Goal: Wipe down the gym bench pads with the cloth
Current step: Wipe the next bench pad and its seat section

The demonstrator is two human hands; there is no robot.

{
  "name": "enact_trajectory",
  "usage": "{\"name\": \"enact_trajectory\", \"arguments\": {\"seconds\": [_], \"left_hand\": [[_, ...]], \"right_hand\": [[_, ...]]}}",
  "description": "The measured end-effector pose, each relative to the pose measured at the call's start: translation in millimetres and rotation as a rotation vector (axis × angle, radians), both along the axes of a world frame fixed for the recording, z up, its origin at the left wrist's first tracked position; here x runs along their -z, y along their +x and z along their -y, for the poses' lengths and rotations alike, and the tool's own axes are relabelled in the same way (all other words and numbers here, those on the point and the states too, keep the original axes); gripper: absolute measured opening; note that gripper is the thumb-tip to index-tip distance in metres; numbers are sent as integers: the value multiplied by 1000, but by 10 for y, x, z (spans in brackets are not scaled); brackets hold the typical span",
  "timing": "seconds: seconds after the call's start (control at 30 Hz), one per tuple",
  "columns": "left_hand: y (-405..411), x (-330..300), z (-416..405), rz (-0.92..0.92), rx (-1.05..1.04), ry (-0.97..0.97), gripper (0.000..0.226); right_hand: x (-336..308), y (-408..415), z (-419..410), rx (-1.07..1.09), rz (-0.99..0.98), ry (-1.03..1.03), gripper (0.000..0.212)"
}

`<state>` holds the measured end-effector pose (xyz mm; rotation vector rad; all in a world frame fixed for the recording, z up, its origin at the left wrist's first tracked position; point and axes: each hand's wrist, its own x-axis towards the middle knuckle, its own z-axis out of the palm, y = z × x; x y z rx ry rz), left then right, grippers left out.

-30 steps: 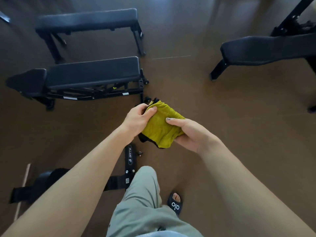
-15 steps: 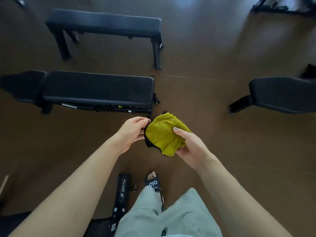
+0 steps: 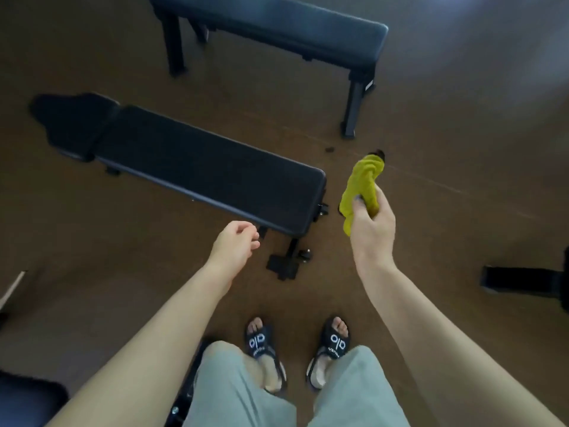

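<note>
Head view. Right hand grips the bunched yellow cloth, fingers curled round its lower part; cloth held in the air just off the near bench's right end, long axis running up and slightly right, free tip pointing away from the person. Left hand holds nothing, fingers loosely curled, just beside the adjustable bench pad. Pad's long axis runs upper left to lower right. Flat bench beyond. Brown floor.

A bunched yellow-green cloth with a dark edge is held in the air by the right hand, just beside the near end of a black padded bench. A second black flat bench is set farther back.
</note>
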<state>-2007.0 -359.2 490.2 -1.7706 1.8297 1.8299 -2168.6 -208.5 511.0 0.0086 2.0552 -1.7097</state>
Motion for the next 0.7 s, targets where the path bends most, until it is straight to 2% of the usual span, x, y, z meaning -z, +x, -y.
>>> {"name": "enact_trajectory", "arguments": {"seconds": [0.1,0.17,0.27,0.3,0.4,0.5,0.63,0.7], "left_hand": [[-239,554,296,68,-51,-80,23],[-371,1015,495,105,-43,-131,33],[-550,1842,795,117,-16,-235,44],[-609,2113,880,123,-33,-274,49],[-774,2862,1052,189,-101,-420,62],[-953,3440,1027,238,-104,-651,64],[-1140,3869,889,113,-297,-943,52],[-1194,3943,923,58,-401,-989,48]], "right_hand": [[616,-267,374,-279,-386,201,51],[1241,-375,591,-547,-611,375,57],[2205,-405,815,-1022,-707,714,65],[2471,-412,876,-1089,-736,765,66],[3062,-539,1160,-1068,-916,760,66],[3435,-668,1490,-1131,-1023,804,66],[3605,-701,1642,-1154,-1138,764,66],[3650,-779,1698,-1158,-1208,708,65]]}}
